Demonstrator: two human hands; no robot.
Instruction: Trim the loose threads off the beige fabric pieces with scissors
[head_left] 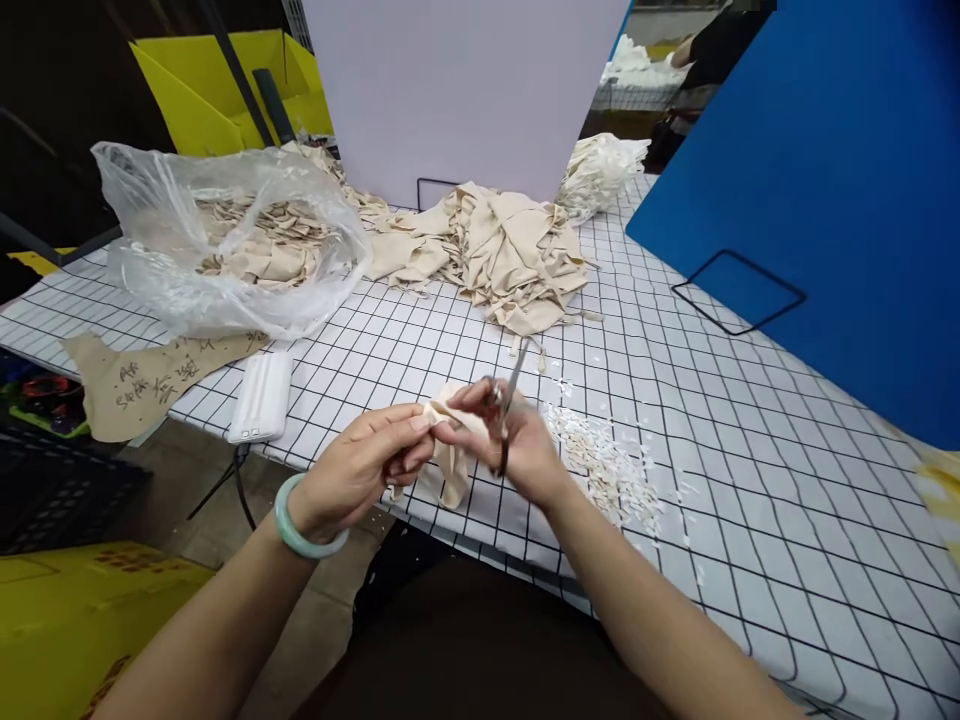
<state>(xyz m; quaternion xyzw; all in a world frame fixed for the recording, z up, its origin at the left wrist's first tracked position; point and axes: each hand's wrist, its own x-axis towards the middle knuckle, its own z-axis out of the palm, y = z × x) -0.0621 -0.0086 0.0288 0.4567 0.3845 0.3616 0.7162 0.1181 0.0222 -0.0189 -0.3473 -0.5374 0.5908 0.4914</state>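
Near the table's front edge my left hand point(375, 452) pinches a small beige fabric piece point(452, 470). My right hand point(521, 445) holds scissors point(516, 378), their blades pointing up and away from the cloth. The thumb and fingers of that same hand also touch the fabric, close to my left fingertips. Part of the cloth hangs down below both hands. Motion blurs my right hand a little. Just right of it, many tiny pale scraps point(611, 460) lie scattered on the checked tablecloth point(720, 440).
A heap of beige cloth pieces point(517, 255) lies ahead. To its left sits a clear plastic bag point(330, 290) of similar pieces. A marked paper pattern point(154, 385) and white power bank point(262, 395) lie at left. Blue point(840, 200) and pale point(465, 90) panels stand behind.
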